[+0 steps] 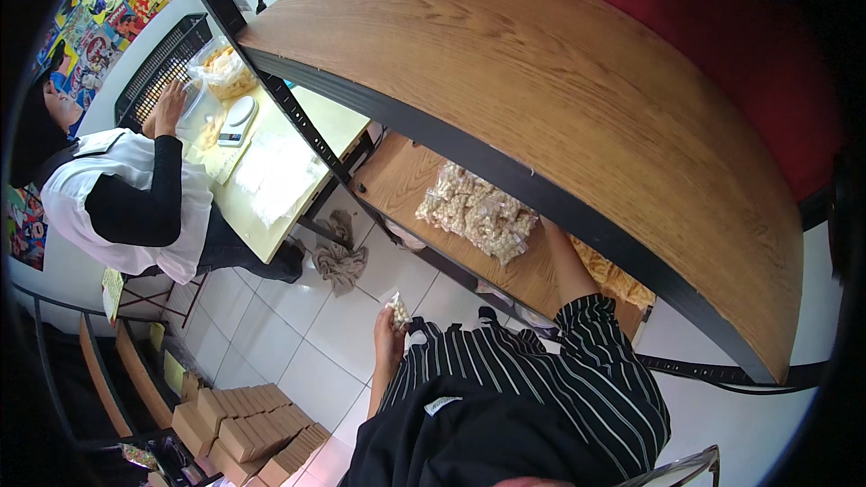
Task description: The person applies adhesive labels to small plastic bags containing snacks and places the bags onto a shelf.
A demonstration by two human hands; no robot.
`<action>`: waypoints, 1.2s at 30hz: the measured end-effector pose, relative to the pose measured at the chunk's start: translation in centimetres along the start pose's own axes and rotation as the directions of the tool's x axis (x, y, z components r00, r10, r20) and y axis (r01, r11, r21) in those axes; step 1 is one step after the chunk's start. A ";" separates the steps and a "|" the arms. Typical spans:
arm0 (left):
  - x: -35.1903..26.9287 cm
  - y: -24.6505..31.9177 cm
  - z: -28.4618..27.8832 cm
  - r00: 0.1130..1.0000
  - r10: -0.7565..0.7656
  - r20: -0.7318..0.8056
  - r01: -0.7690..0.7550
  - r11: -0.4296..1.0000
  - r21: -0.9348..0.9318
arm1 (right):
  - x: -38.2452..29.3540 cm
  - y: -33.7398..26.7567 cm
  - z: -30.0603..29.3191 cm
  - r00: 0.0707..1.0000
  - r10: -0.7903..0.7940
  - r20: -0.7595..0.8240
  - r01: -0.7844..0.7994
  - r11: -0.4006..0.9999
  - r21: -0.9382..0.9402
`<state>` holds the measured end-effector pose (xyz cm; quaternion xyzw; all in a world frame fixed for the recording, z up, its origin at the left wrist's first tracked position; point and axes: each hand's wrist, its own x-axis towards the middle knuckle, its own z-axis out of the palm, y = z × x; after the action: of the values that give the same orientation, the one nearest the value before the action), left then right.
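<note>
My left hand [389, 333] holds a small clear plastic bag [398, 310] of pale round snack pieces, low in front of my striped clothing. My right forearm [567, 264] reaches in over the lower wooden shelf [399, 179]. The upper shelf board [514, 61] covers most of my right hand, so its fingers are hidden. Just left of that wrist lies a pile of similar clear snack bags [477, 213] on the lower shelf. Right of the forearm, a yellow-orange packed item [609, 274] is partly covered by the upper board.
A black slotted metal post [291, 105] stands at the shelf's left end. Beyond it, a co-worker [135, 196] sits at a pale table [270, 233] with a digital scale [238, 120], a snack bag [226, 71] and a black basket [162, 67]. Cardboard boxes [237, 429] and a grey cloth [340, 260] lie on the tiled floor.
</note>
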<state>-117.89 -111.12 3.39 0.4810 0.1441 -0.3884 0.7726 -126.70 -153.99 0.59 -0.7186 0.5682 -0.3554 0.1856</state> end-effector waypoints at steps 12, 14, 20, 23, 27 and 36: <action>2.0 0.8 4.1 0.985 0.023 0.172 -0.059 0.977 0.207 | -11.5 -3.0 -5.3 0.968 -0.228 0.100 0.170 0.899 0.403; 2.4 0.4 5.6 0.972 0.012 0.235 -0.090 0.941 0.326 | -15.9 -4.2 -5.5 0.867 -0.198 0.457 -0.093 0.837 0.539; 3.9 -1.5 7.5 0.927 -0.048 0.371 -0.136 0.881 0.453 | -21.9 -7.6 -6.4 0.589 -0.371 0.718 -0.327 0.703 0.631; 3.9 -2.0 7.4 0.912 -0.123 0.392 -0.113 0.842 0.528 | -22.1 -7.1 -6.5 0.606 -0.277 0.746 -0.449 0.655 0.608; 1.9 -1.8 8.8 0.907 -0.197 0.373 0.018 0.902 0.432 | -20.4 -5.5 -7.7 0.730 -0.115 0.673 -0.440 0.675 0.592; 2.3 0.1 4.9 0.960 -0.147 0.239 0.039 0.914 0.405 | -9.9 -2.1 -7.9 0.982 -0.021 0.190 -0.049 0.934 0.355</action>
<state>-117.04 -116.30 4.51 0.5638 -0.0187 -0.5067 0.6519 -131.97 -142.93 4.35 -0.6995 0.4785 -0.3811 0.3694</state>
